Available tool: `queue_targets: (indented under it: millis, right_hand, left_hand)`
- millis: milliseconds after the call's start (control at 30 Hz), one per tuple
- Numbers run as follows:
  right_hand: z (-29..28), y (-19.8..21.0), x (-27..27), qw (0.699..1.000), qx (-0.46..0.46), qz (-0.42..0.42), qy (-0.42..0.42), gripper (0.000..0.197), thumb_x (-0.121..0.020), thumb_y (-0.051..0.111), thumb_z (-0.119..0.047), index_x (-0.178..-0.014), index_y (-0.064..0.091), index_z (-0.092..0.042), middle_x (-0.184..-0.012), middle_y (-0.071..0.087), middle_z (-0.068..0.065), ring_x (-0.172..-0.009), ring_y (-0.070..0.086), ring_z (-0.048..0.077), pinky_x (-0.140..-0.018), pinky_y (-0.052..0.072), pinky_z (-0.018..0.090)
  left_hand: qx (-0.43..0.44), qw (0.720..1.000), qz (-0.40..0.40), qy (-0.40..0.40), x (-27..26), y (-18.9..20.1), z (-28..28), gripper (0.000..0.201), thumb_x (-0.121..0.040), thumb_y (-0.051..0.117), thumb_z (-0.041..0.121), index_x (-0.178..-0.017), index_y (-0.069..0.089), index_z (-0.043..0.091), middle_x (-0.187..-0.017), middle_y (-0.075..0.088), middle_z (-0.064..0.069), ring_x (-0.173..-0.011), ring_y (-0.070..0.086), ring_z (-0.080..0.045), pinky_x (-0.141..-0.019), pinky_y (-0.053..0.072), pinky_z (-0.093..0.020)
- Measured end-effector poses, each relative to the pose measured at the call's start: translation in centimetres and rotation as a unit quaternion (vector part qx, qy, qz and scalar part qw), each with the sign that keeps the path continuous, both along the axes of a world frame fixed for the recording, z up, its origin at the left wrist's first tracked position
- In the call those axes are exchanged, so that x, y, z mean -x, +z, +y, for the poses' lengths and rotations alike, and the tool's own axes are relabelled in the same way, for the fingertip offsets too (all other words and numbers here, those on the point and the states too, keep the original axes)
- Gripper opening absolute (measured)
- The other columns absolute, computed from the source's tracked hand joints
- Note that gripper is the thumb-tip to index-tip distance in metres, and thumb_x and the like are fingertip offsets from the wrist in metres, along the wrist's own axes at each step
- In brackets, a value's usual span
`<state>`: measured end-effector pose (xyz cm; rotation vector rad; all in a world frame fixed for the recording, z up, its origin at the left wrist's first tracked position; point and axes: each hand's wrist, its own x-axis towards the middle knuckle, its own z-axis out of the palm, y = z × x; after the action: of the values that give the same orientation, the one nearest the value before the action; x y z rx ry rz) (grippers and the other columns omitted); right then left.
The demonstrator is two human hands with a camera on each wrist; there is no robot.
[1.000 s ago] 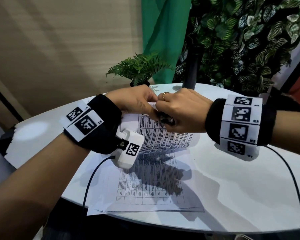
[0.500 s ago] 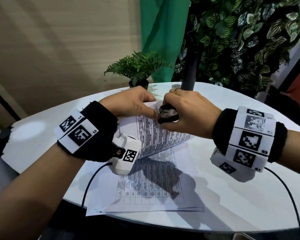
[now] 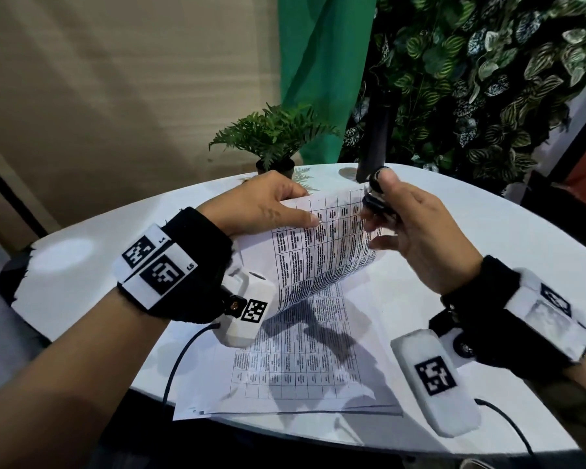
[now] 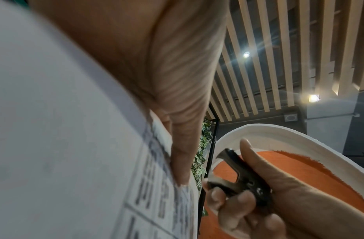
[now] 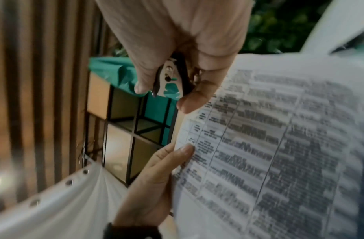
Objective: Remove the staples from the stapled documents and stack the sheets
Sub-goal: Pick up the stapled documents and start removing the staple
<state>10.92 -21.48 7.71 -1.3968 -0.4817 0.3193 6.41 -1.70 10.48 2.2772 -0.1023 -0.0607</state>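
A printed document [image 3: 322, 255] is held raised above the surface [image 3: 487, 252], curved, with its upper edge lifted toward the far side and its lower part drooping toward the stack of sheets [image 3: 295, 377] lying flat near the front edge. The long axis of the raised sheets runs from the lifted top edge down toward the person. The left edge is pinched by the left hand [image 3: 264, 208], thumb laid across the printed face, fingers behind. Just beside the top right corner, a staple remover [image 3: 374, 194] is gripped in the right hand [image 3: 416, 231], between thumb and curled fingers, its metal claws parted and pointing toward the paper. A small potted fern [image 3: 274, 137] stands at the far edge.
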Motion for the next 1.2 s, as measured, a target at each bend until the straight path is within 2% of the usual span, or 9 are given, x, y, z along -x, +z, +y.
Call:
queue_targets:
  millis: [100,200,300,433,633,833,967,1067,1200]
  right_hand:
    - [1.0,-0.5,0.6,0.999,-0.003,0.036,0.014,0.039,-0.073,0.071,-0.023,-0.099,0.042,-0.015,-0.074,0.060,0.001,-0.054,0.057,0.008,-0.043,0.044,0.020]
    - [2.4,-1.0,1.2,0.998,0.033,-0.033,-0.041,0.038,-0.080,0.066,-0.002,-0.102,0.038,-0.018,-0.078,0.060,0.004,-0.050,0.056,0.007,-0.044,0.043,0.018]
    - [3.2,-1.3,1.4,0.992,0.038,-0.093,-0.073,0.025,-0.086,0.060,-0.010,-0.096,0.041,-0.024,-0.090,0.059,0.012,-0.057,0.054,0.008,-0.046,0.041,0.013]
    - [3.6,-1.6,0.9,0.992,0.029,-0.065,-0.103,0.029,-0.069,0.062,-0.027,-0.089,0.041,-0.025,-0.075,0.047,-0.001,-0.057,0.041,0.010,-0.044,0.033,0.015]
    - [3.4,-1.0,1.4,0.958,0.083,-0.235,-0.141,0.041,-0.071,0.071,-0.012,-0.097,0.039,-0.015,-0.071,0.048,-0.012,-0.058,0.045,-0.001,-0.058,0.041,0.017]
    - [3.2,-0.1,1.6,0.906,0.179,-0.358,-0.136,0.048,-0.070,0.075,-0.010,-0.097,0.037,-0.020,-0.070,0.056,-0.010,-0.062,0.059,0.015,-0.061,0.051,0.039]
    - [3.0,0.9,1.7,0.880,0.218,-0.406,-0.115,0.043,-0.068,0.068,-0.031,-0.097,0.038,-0.019,-0.069,0.058,-0.005,-0.062,0.058,0.026,-0.057,0.048,0.042]
    - [3.0,1.3,1.4,0.875,0.248,-0.405,-0.098,0.045,-0.070,0.073,-0.016,-0.098,0.038,-0.017,-0.072,0.062,0.001,-0.067,0.058,0.030,-0.061,0.048,0.045]
    - [3.3,1.4,1.4,0.885,0.244,-0.386,-0.094,0.047,-0.072,0.074,-0.023,-0.097,0.035,-0.018,-0.072,0.060,0.000,-0.068,0.057,0.027,-0.061,0.046,0.040]
  left_hand:
    - [0.009,1.000,-0.004,0.010,0.1,0.0,-0.1,0.005,-0.082,0.070,0.018,-0.078,0.070,0.021,-0.077,0.072,0.003,-0.069,0.063,-0.006,-0.076,0.048,-0.025]
    - [0.023,0.999,-0.014,0.018,0.3,0.0,-0.2,0.006,-0.082,0.070,0.015,-0.078,0.071,0.019,-0.077,0.072,0.002,-0.069,0.062,-0.007,-0.075,0.047,-0.026]
    - [0.022,0.999,-0.026,0.018,0.4,0.0,-0.1,0.005,-0.082,0.070,0.015,-0.079,0.072,0.019,-0.077,0.072,0.004,-0.071,0.062,-0.007,-0.079,0.049,-0.029]
    - [0.013,0.999,-0.022,0.021,0.6,0.1,0.1,0.005,-0.081,0.071,0.017,-0.079,0.071,0.021,-0.080,0.073,0.000,-0.072,0.063,-0.009,-0.078,0.050,-0.029]
    - [0.004,0.999,-0.029,0.018,0.6,0.3,-0.3,0.007,-0.080,0.073,0.016,-0.075,0.070,0.020,-0.069,0.068,0.003,-0.061,0.057,-0.003,-0.060,0.043,-0.015]
    - [-0.002,0.999,-0.029,0.017,0.3,0.6,-0.5,0.006,-0.078,0.074,0.018,-0.077,0.071,0.013,-0.054,0.060,0.012,-0.049,0.047,0.005,-0.051,0.036,-0.011]
    - [-0.012,0.999,-0.030,0.006,0.3,0.9,-0.5,0.015,-0.079,0.074,0.018,-0.086,0.073,0.005,-0.070,0.067,-0.003,-0.064,0.053,-0.005,-0.063,0.039,-0.019]
    - [-0.004,1.000,-0.029,-0.009,0.3,0.9,-0.5,0.030,-0.074,0.078,0.023,-0.092,0.072,0.000,-0.087,0.070,-0.022,-0.074,0.054,-0.013,-0.070,0.043,-0.027]
    - [0.015,0.999,-0.033,-0.033,0.4,0.8,-0.6,0.041,-0.069,0.069,0.032,-0.095,0.072,0.001,-0.099,0.070,-0.024,-0.081,0.057,-0.015,-0.087,0.049,-0.043]
